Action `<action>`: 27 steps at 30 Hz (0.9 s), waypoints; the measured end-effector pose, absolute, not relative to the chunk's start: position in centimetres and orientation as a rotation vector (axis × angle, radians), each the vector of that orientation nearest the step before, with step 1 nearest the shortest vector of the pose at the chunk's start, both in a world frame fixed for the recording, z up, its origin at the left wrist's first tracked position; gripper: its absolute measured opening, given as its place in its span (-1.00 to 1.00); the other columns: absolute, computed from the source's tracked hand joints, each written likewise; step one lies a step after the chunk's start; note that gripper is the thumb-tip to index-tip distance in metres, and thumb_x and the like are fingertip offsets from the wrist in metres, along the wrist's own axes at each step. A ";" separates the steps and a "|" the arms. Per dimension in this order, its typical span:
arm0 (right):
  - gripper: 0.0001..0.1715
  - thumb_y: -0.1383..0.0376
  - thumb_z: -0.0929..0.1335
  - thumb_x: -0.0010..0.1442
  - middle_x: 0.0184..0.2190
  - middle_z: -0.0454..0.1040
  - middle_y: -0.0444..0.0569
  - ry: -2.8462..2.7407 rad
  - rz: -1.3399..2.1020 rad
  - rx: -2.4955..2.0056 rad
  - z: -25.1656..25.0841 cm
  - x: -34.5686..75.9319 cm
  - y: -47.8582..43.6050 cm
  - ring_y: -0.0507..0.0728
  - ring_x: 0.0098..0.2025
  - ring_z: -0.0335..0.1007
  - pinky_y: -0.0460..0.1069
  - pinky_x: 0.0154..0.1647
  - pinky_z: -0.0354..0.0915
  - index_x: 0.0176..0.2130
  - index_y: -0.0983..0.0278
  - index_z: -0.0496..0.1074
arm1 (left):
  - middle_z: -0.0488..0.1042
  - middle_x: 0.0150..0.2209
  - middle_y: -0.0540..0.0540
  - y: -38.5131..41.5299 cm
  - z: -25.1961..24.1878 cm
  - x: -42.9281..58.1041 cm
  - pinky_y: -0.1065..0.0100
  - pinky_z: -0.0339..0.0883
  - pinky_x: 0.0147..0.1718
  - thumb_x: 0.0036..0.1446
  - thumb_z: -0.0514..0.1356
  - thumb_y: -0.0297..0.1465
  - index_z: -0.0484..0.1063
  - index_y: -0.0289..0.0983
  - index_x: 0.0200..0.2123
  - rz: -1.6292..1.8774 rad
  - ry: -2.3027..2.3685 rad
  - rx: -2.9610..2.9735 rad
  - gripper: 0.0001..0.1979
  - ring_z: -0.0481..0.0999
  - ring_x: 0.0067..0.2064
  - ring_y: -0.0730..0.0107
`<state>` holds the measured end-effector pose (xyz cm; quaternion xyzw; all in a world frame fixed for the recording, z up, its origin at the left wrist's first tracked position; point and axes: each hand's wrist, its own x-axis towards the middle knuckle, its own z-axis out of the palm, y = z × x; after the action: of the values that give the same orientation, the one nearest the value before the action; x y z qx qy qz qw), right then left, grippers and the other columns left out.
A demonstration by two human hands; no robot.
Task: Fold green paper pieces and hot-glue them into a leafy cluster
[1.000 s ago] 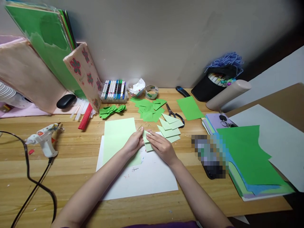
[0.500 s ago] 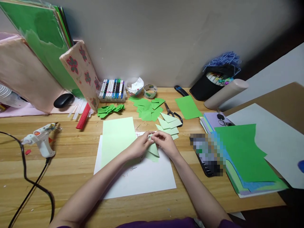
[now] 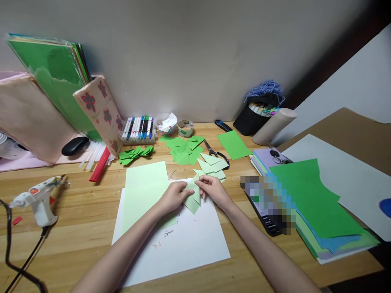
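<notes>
Between both hands is a folded piece of pale green paper [image 3: 193, 202], held above a white sheet [image 3: 195, 248] with pen marks. My left hand [image 3: 173, 197] grips its left side, thumb on top. My right hand [image 3: 213, 188] pinches its upper right edge. A larger pale green sheet [image 3: 145, 191] lies under and beyond my left forearm. Just past my right hand are several folded pale green pieces [image 3: 210, 165], with black-handled scissors [image 3: 216, 154] beside them. Bright green cut pieces [image 3: 183, 151] are piled farther back.
At left are a glue gun [image 3: 41, 203] with its cord and a black mouse [image 3: 75, 145]. Along the wall stand markers [image 3: 139, 129], a bowl [image 3: 166, 124], a tape roll [image 3: 185, 128] and a black pen holder [image 3: 253, 116]. At right, a phone [image 3: 265, 211] lies beside stacked paper [image 3: 314, 199].
The folded paper has been opened out flatter and turned, showing a wider face. My left thumb now lies across it. The camera view has shifted slightly.
</notes>
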<state>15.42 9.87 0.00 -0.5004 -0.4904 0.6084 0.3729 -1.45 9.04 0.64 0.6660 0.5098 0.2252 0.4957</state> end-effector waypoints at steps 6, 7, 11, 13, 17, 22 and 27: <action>-0.66 0.06 0.37 0.01 -0.78 0.20 -0.27 -1.212 1.404 -1.305 -0.8 14.9 9.3 -0.08 -0.78 0.06 -0.17 -0.79 0.02 -0.49 0.29 0.33 | 0.11 -0.58 0.08 8.7 1.2 -1.2 0.42 0.01 -0.50 0.12 -0.05 -0.12 0.09 -0.25 -0.58 0.554 1.234 1.699 -0.64 0.13 -0.49 0.46; -0.66 0.06 0.36 0.02 -0.77 0.20 -0.27 -1.204 1.386 -1.305 -0.8 14.8 9.1 -0.08 -0.78 0.05 -0.17 -0.80 0.01 -0.47 0.29 0.33 | 0.10 -0.58 0.08 8.6 1.2 -1.1 0.42 0.00 -0.50 0.11 -0.04 -0.11 0.08 -0.25 -0.58 0.554 1.252 1.706 -0.63 0.12 -0.49 0.46; -0.64 0.02 0.33 0.04 -0.66 0.27 -0.23 -1.193 1.320 -1.286 -0.8 14.4 8.5 -0.09 -0.76 0.05 -0.16 -0.81 0.01 -0.43 0.28 0.33 | 0.08 -0.60 0.09 8.4 1.2 -0.8 0.41 -0.04 -0.53 0.07 0.02 -0.09 0.07 -0.25 -0.60 0.553 1.301 1.741 -0.61 0.09 -0.50 0.47; -0.64 0.01 0.32 0.05 -0.62 0.29 -0.22 -1.213 1.291 -1.280 -0.7 14.3 8.3 -0.09 -0.75 0.05 -0.15 -0.81 -0.01 -0.41 0.27 0.33 | 0.07 -0.61 0.09 8.3 1.1 -0.7 0.41 -0.05 -0.53 0.07 0.01 -0.09 0.07 -0.24 -0.60 0.542 1.293 1.749 -0.61 0.09 -0.51 0.46; -0.65 0.02 0.33 0.05 -0.60 0.26 -0.23 -1.255 1.262 -1.283 -0.5 14.2 8.1 -0.10 -0.73 0.04 -0.16 -0.79 -0.03 -0.39 0.26 0.32 | 0.11 -0.60 0.07 8.4 0.9 -0.8 0.42 -0.01 -0.52 0.10 -0.03 -0.11 0.09 -0.25 -0.60 0.548 1.272 1.742 -0.62 0.12 -0.50 0.45; -0.64 0.03 0.26 0.13 -0.74 0.19 -0.27 -1.337 1.352 -1.220 -0.4 15.0 8.6 -0.07 -0.75 0.05 -0.15 -0.72 0.02 -0.46 0.26 0.31 | 0.19 -0.57 0.05 8.5 0.9 -1.1 0.42 0.04 -0.51 0.11 -0.03 -0.17 0.18 -0.26 -0.56 0.517 1.204 1.704 -0.67 0.17 -0.48 0.44; -0.62 0.03 0.26 0.13 -0.74 0.25 -0.25 -1.378 1.442 -1.202 -0.4 15.8 9.0 -0.06 -0.73 0.10 -0.15 -0.68 0.04 -0.50 0.26 0.29 | 0.22 -0.55 0.04 8.7 0.9 -1.5 0.43 0.06 -0.50 0.11 -0.02 -0.17 0.22 -0.28 -0.55 0.458 1.145 1.695 -0.67 0.19 -0.48 0.44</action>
<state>15.81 8.99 -0.44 -0.4741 -0.5436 0.5687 0.3954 -1.47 8.72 0.93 0.7008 0.4732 0.1892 0.4992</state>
